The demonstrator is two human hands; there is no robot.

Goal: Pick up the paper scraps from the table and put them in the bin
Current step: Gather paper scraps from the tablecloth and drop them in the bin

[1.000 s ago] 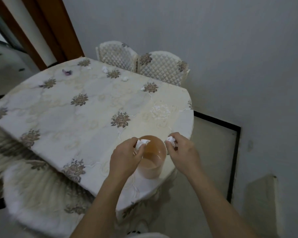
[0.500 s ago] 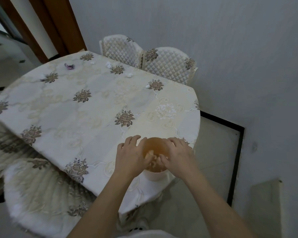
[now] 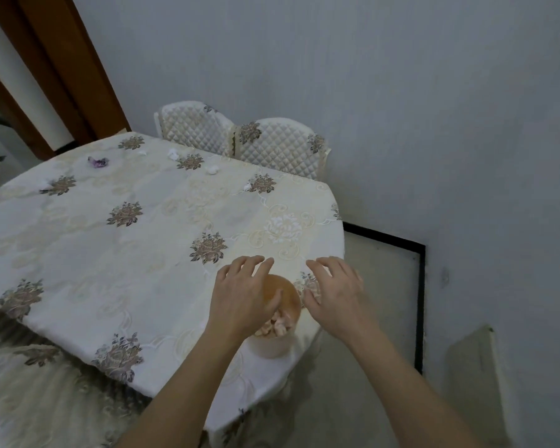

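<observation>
Crumpled pale scraps [image 3: 275,323] are lying heaped inside the bin [image 3: 269,345], a small round tub with a whitish outer wall and an orange-tinted inner wall. The bin is standing at the near right edge of the counter [image 3: 110,270], which is wearing a cream cloth with flower motifs.

The left hand [image 3: 240,295] is hovering over the bin's left rim, fingers spread and holding nothing, its thumb reaching across the opening. Whether it is touching the rim cannot be told. The right hand [image 3: 333,289] is hanging just beside the bin's right side, fingers likewise spread and empty.

Well apart from both hands, white wads [image 3: 212,170] are lying scattered along the counter's far edge, with a purple scrap [image 3: 98,162] towards the far left. Two quilted chairs [image 3: 278,147] are standing against that far edge.
</observation>
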